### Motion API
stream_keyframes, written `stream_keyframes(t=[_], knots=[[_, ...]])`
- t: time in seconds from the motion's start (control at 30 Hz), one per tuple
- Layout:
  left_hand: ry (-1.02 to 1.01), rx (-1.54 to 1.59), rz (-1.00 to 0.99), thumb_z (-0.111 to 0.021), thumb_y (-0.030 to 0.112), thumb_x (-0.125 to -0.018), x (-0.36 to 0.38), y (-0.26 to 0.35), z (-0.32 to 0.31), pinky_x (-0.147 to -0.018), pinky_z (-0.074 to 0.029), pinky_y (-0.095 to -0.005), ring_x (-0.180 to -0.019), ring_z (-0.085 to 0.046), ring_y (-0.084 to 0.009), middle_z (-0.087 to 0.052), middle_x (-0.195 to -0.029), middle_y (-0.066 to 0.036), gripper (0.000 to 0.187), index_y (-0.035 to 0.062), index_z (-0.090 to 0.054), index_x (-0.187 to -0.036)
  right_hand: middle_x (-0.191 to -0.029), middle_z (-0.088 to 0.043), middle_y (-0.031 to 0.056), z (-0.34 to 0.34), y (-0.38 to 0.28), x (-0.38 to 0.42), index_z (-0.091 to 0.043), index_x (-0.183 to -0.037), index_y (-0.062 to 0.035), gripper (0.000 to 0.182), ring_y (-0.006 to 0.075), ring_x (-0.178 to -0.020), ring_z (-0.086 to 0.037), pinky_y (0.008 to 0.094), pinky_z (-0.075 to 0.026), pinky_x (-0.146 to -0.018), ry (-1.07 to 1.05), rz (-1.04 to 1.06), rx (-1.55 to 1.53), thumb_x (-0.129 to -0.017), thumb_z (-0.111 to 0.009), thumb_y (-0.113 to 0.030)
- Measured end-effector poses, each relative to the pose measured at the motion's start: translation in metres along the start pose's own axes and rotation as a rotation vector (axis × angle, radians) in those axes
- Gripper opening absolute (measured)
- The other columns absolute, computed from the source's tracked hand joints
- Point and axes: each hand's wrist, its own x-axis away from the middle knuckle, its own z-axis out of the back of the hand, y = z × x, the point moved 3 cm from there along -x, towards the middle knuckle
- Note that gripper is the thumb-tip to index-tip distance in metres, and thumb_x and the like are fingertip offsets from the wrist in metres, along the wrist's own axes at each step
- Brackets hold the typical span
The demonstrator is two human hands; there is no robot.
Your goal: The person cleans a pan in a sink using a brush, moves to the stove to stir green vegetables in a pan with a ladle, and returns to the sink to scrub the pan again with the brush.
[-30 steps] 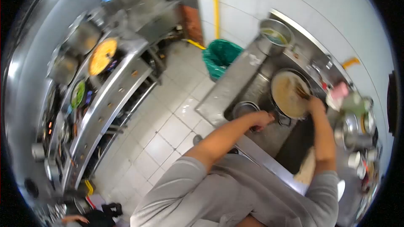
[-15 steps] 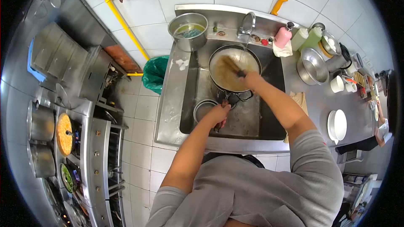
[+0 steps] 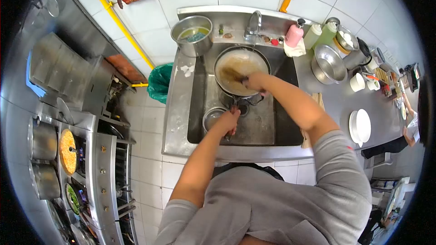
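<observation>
A round wok (image 3: 268,60) with cloudy brown water in it sits in the steel sink (image 3: 261,129), under the tap (image 3: 253,26). My left hand (image 3: 230,120) is closed around the wok's handle at its near side. In my right hand (image 3: 257,82) is a scrub brush (image 3: 233,74), its blurred bristles down in the water; my fingers wrap its dark grip. Close to my left hand, a smaller metal pot (image 3: 211,117) rests in the sink, partly covered by that hand.
A deep pot (image 3: 193,47) stands on the sink's left corner. To the right are a pink pump bottle (image 3: 294,34), a metal bowl (image 3: 328,65) and white bowls (image 3: 362,126). Left lie a green-lined bin (image 3: 159,84) and a stove with pans (image 3: 68,152). Another person (image 3: 411,136) is at far right.
The brush and my right hand have moved toward the near side of the wok. My left hand keeps its hold on the handle. The whole view has shifted slightly.
</observation>
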Motion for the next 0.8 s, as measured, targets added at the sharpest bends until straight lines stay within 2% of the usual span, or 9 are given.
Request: stream_keyframes(t=[0.13, 0.17, 0.23, 0.33, 0.43, 0.57, 0.63, 0.67, 0.8], knots=[[0.066, -0.012, -0.049, -0.05, 0.046, -0.103, 0.003, -0.009, 0.001, -0.04, -0.043, -0.0387, -0.04, -0.052, -0.0221, -0.05, -0.052, -0.007, 0.051, 0.0025, -0.052, -0.076, -0.095, -0.073, 0.0188, -0.006, 0.015, 0.045, -0.065, -0.124, -0.0087, 0.039, 0.0302, -0.072, -0.073, 0.0451, -0.059, -0.063, 0.026, 0.119, 0.721, -0.097, -0.058, -0.036], [0.044, -0.002, -0.049, -0.05, 0.046, -0.103, 0.0, -0.017, -0.001, -0.04, -0.043, -0.0386, -0.039, -0.051, -0.0222, -0.05, -0.052, -0.007, 0.052, 0.0024, -0.051, -0.075, -0.095, -0.073, 0.0188, -0.009, 0.014, 0.04, -0.065, -0.124, -0.0087, 0.039, 0.0302, -0.072, -0.073, 0.0451, -0.059, -0.063, 0.02, 0.123, 0.729, -0.097, -0.058, -0.036], [0.046, 0.004, -0.02, -0.049, 0.045, -0.103, 0.004, -0.014, 0.005, -0.04, -0.043, -0.0385, -0.039, -0.051, -0.0222, -0.05, -0.052, -0.007, 0.051, 0.0023, -0.052, -0.076, -0.114, -0.073, 0.016, 0.002, 0.015, 0.013, -0.07, -0.122, -0.0079, 0.035, 0.0307, -0.105, -0.072, 0.0486, -0.058, -0.083, 0.301, 0.034, 0.62, -0.092, -0.062, -0.023], [0.024, -0.004, -0.02, -0.048, 0.044, -0.104, 0.001, -0.008, 0.011, -0.041, -0.043, -0.0383, -0.039, -0.05, -0.022, -0.051, -0.052, -0.008, 0.05, 0.0026, -0.052, -0.076, -0.114, -0.074, 0.0144, 0.004, 0.008, -0.017, -0.071, -0.121, -0.0067, 0.032, 0.03, -0.111, -0.07, 0.0475, -0.058, -0.087, 0.588, -0.014, 0.343, -0.091, -0.063, -0.016], [-0.031, -0.034, -0.009, -0.048, 0.044, -0.104, -0.003, -0.013, 0.019, -0.039, -0.043, -0.038, -0.039, -0.05, -0.0215, -0.051, -0.052, -0.008, 0.048, 0.0033, -0.053, -0.078, -0.116, -0.073, 0.016, -0.016, 0.009, 0.011, -0.062, -0.128, -0.0075, 0.039, 0.0313, -0.103, -0.073, 0.0452, -0.059, -0.082, 0.347, 0.011, 0.426, -0.09, -0.061, -0.016], [-0.001, 0.004, -0.009, -0.047, 0.044, -0.105, -0.002, -0.02, 0.006, -0.039, -0.043, -0.0383, -0.04, -0.052, -0.0221, -0.051, -0.052, -0.007, 0.048, 0.0019, -0.055, -0.083, -0.108, -0.074, 0.0188, -0.047, -0.011, 0.046, -0.063, -0.124, -0.0034, 0.036, 0.032, -0.098, -0.074, 0.0433, -0.059, -0.078, 0.507, 0.122, 0.641, -0.09, -0.062, -0.015], [-0.014, 0.017, -0.016, -0.046, 0.044, -0.105, -0.007, -0.022, 0.006, -0.04, -0.043, -0.0391, -0.039, -0.053, -0.0227, -0.051, -0.051, -0.007, 0.047, 0.0017, -0.056, -0.087, -0.104, -0.075, 0.0176, -0.034, -0.025, 0.011, -0.058, -0.13, 0.0, 0.048, 0.031, -0.091, -0.075, 0.0463, -0.059, -0.067, 0.418, 0.06, 0.654, -0.086, -0.068, -0.014], [-0.012, 0.018, -0.018, -0.046, 0.044, -0.105, -0.008, -0.015, 0.01, -0.04, -0.043, -0.0391, -0.039, -0.053, -0.0227, -0.051, -0.051, -0.007, 0.047, 0.0017, -0.056, -0.087, -0.1, -0.076, 0.0124, -0.022, -0.026, -0.025, -0.047, -0.145, -0.0054, 0.07, 0.0282, -0.086, -0.075, 0.0494, -0.057, -0.055, 0.298, -0.099, 0.676, -0.081, -0.074, -0.017], [-0.045, -0.07, 0.004, -0.045, 0.044, -0.105, -0.015, -0.015, 0.015, -0.041, -0.041, -0.0407, -0.038, -0.051, -0.0232, -0.052, -0.051, -0.008, 0.046, 0.0022, -0.056, -0.089, -0.101, -0.075, 0.0107, -0.036, -0.026, -0.001, -0.033, -0.156, -0.0109, 0.083, 0.03, -0.079, -0.074, 0.0495, -0.057, -0.054, 0.541, -0.026, 0.743, -0.083, -0.072, -0.018]])
